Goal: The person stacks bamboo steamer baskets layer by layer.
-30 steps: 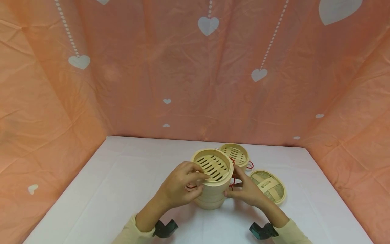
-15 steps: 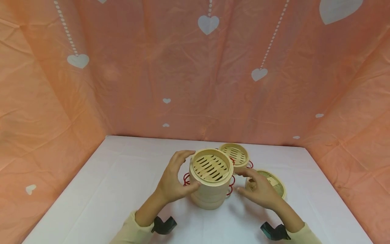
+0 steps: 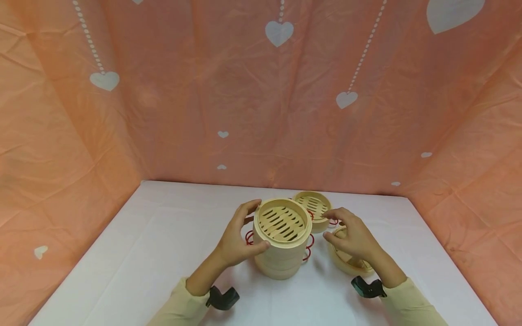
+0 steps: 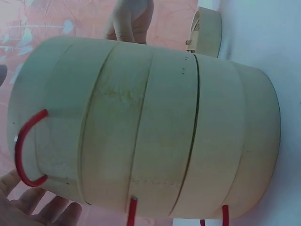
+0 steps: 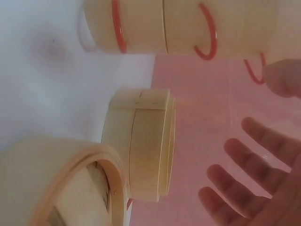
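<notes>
A stack of bamboo steamer baskets [image 3: 281, 251] with red loop handles stands upright on the table, its slatted top basket [image 3: 285, 224] facing up. My left hand [image 3: 234, 240] curves loosely around the stack's upper left side, thumb in front and fingers behind. In the left wrist view, the fingers [image 4: 28, 205] are beside the top handle [image 4: 21, 146]; whether they touch cannot be told. Right of the stack, my right hand [image 3: 355, 237] hovers apart from it with nothing held. Its fingers [image 5: 254, 157] are spread in the right wrist view. It partly hides a round bamboo steamer [image 3: 350, 267].
Another slatted bamboo steamer [image 3: 316, 226] stands behind the stack, to its right. A white cloth covers the table [image 3: 183, 217]. Orange curtains with white hearts [image 3: 204, 99] enclose the back and sides.
My right hand has left the stack's right side and moved right and up. My left fingers have gone from the front of the top rim to its left side, spreading wider.
</notes>
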A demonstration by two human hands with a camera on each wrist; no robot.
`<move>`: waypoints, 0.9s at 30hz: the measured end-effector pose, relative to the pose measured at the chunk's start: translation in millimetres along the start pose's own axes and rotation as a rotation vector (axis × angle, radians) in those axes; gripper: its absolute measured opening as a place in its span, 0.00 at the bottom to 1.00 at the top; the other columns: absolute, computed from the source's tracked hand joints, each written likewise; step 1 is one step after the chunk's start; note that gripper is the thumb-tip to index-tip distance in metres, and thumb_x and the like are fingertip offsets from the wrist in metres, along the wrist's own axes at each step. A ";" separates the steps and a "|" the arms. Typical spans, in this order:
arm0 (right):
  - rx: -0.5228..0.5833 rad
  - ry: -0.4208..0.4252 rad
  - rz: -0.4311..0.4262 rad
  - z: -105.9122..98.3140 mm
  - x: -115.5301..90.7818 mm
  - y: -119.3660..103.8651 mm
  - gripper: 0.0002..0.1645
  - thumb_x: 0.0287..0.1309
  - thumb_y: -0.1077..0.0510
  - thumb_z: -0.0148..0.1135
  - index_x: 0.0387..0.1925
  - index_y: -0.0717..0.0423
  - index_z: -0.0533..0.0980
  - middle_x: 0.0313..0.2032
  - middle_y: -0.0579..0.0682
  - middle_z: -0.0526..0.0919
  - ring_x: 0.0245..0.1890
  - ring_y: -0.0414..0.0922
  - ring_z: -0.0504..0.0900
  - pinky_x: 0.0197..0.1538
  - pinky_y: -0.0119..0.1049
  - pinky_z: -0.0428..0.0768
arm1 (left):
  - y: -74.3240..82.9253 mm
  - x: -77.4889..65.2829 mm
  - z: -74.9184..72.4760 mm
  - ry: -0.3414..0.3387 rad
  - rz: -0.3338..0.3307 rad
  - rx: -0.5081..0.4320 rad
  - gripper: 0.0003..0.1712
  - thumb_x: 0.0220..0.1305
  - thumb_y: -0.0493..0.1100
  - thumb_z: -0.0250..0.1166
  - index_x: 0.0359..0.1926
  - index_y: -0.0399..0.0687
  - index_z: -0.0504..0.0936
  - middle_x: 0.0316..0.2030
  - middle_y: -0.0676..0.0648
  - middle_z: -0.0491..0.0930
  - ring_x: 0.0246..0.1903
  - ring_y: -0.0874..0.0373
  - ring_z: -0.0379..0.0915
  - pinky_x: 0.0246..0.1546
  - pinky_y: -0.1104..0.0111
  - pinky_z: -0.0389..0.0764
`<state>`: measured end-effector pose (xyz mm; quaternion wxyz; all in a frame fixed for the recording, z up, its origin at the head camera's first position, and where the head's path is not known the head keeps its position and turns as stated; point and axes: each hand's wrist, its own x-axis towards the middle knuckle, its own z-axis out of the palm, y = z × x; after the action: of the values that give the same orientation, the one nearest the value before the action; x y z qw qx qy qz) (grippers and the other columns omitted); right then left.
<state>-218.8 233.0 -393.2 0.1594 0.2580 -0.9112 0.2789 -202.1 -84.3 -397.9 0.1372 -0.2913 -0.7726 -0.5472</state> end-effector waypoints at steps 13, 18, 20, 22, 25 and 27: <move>-0.012 -0.020 0.020 9.5 21.9 8.3 0.24 0.45 0.57 0.69 0.48 0.56 0.78 0.45 0.51 0.82 0.45 0.51 0.80 0.46 0.47 0.77 | -8.5 0.9 8.4 -0.004 -0.091 0.003 0.61 0.36 0.47 0.79 0.71 0.47 0.55 0.69 0.42 0.61 0.65 0.45 0.64 0.63 0.51 0.69; 0.009 -0.037 0.010 12.1 29.5 11.0 0.23 0.47 0.55 0.70 0.47 0.58 0.78 0.44 0.53 0.83 0.48 0.52 0.80 0.50 0.52 0.77 | -11.0 0.6 9.7 -0.003 -0.112 -0.006 0.62 0.37 0.45 0.80 0.72 0.47 0.54 0.69 0.41 0.60 0.65 0.45 0.64 0.63 0.49 0.69; 0.009 -0.046 0.006 13.4 31.7 11.7 0.24 0.48 0.54 0.70 0.47 0.59 0.79 0.44 0.53 0.83 0.49 0.52 0.80 0.51 0.53 0.77 | -10.8 0.7 9.8 -0.006 -0.114 -0.015 0.62 0.37 0.44 0.80 0.72 0.48 0.54 0.69 0.41 0.60 0.65 0.45 0.64 0.64 0.49 0.68; 0.017 -0.057 0.008 14.8 33.9 12.1 0.24 0.48 0.54 0.70 0.47 0.59 0.79 0.44 0.54 0.83 0.50 0.53 0.80 0.52 0.54 0.77 | -10.6 0.8 9.9 -0.011 -0.112 -0.024 0.62 0.36 0.44 0.80 0.72 0.47 0.54 0.69 0.41 0.60 0.65 0.45 0.64 0.64 0.50 0.68; 0.031 -0.074 0.032 17.7 35.9 13.7 0.23 0.49 0.54 0.70 0.47 0.58 0.79 0.45 0.54 0.83 0.50 0.54 0.80 0.51 0.55 0.77 | -10.6 1.3 10.2 -0.018 -0.102 -0.025 0.62 0.36 0.44 0.80 0.72 0.44 0.54 0.69 0.41 0.61 0.65 0.45 0.65 0.64 0.50 0.68; 0.048 -0.086 0.055 19.6 37.1 14.7 0.22 0.49 0.55 0.69 0.47 0.58 0.79 0.45 0.53 0.83 0.50 0.54 0.80 0.51 0.55 0.77 | -11.0 1.3 10.3 -0.021 -0.098 -0.016 0.61 0.36 0.43 0.80 0.71 0.43 0.55 0.68 0.41 0.62 0.64 0.46 0.66 0.63 0.50 0.69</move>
<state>-260.2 217.8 -398.8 0.1062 0.2486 -0.9169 0.2937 -208.7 -76.9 -409.4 0.0998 -0.2599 -0.7830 -0.5562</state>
